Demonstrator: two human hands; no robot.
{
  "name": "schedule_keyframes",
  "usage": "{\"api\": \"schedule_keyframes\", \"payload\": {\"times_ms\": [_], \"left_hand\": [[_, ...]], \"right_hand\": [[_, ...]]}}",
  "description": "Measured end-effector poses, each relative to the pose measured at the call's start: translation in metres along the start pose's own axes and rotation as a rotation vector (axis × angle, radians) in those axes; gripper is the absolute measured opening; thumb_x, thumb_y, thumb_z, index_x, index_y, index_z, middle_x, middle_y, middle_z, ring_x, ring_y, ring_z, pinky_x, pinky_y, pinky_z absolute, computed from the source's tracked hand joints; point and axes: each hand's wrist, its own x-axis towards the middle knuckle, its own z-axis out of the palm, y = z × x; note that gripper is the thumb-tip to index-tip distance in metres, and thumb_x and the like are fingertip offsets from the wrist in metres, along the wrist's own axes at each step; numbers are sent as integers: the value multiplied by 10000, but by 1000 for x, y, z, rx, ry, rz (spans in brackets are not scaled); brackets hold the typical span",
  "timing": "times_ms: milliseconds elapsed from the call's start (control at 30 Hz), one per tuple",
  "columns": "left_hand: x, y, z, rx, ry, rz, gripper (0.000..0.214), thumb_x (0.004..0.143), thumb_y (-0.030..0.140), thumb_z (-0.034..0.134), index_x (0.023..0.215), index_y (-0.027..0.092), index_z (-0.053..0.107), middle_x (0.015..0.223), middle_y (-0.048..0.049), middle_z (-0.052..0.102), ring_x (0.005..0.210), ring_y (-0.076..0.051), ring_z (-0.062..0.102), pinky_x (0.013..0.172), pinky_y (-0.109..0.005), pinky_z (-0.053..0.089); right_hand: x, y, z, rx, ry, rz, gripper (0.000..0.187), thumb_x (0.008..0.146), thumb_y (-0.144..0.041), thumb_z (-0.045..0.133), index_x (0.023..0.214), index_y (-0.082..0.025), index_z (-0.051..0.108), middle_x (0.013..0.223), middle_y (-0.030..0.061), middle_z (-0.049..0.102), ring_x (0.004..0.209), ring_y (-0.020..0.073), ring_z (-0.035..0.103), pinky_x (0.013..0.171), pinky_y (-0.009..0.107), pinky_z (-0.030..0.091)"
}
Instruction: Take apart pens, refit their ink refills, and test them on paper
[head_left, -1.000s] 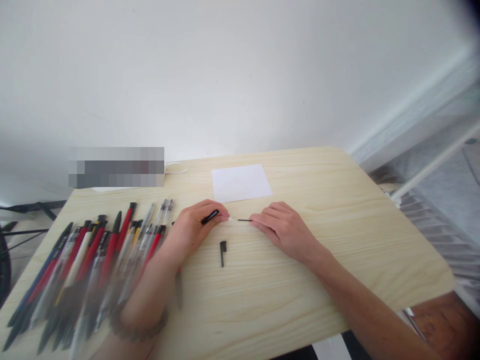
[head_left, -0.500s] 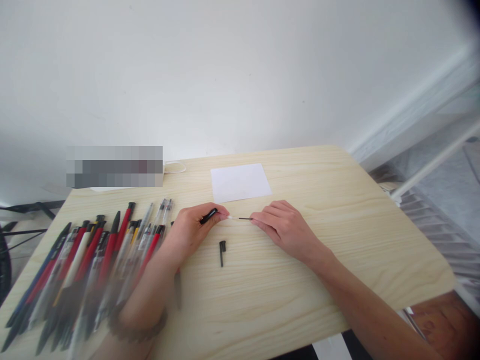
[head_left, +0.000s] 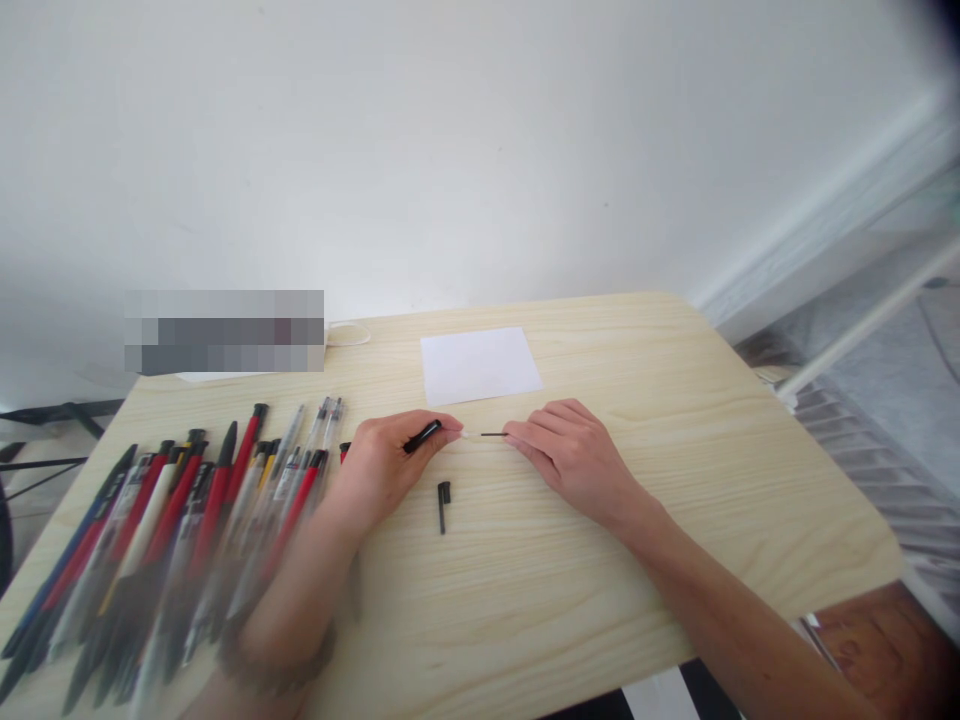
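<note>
My left hand [head_left: 386, 462] rests on the wooden table [head_left: 675, 480] with its fingers closed round a pen barrel [head_left: 422, 436] that has a black grip. A thin pen refill [head_left: 486, 435] sticks out of the barrel's clear tip toward the right. My right hand [head_left: 571, 455] pinches the far end of that refill. A small black pen cap [head_left: 443, 505] lies on the table just in front of my left hand.
Several pens [head_left: 165, 530] in red, black, blue and clear lie side by side on the table's left part, under my left forearm. A white sheet of paper [head_left: 480, 364] lies behind the hands. A white wall stands behind, and a white metal frame [head_left: 862, 330] at the right.
The hands have hardly moved. The view has shifted slightly, and the pens at the left look more smeared.
</note>
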Motion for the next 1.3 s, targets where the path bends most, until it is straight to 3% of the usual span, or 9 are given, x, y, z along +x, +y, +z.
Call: {"api": "schedule_keyframes", "payload": {"times_ms": [133,633,1300], "left_hand": [[-1,0,1,4,29,-43,169,790,333,596,849,215,701,829,25,725,759,-153,659,697,-205,497],[0,9,1,-132,-71,-110,202,769,343,611,812,177,719,838,-8,734,791,-195,671,718,-252,517],[-2,8,8,-129,-74,-72,159,787,300,594,793,208,723,851,16,733,794,-179,673,731,-243,515]], "right_hand": [[0,-1,-1,-4,21,6,209,912,-244,435,884,-183,633,713,13,634,699,139,506,719,285,347],[-1,1,-2,53,-8,-23,217,918,-238,423,901,-174,630,736,25,645,727,142,524,725,292,352],[-1,-2,-2,62,6,-104,224,920,-206,402,872,-162,617,681,22,608,674,138,495,708,287,368]]}}
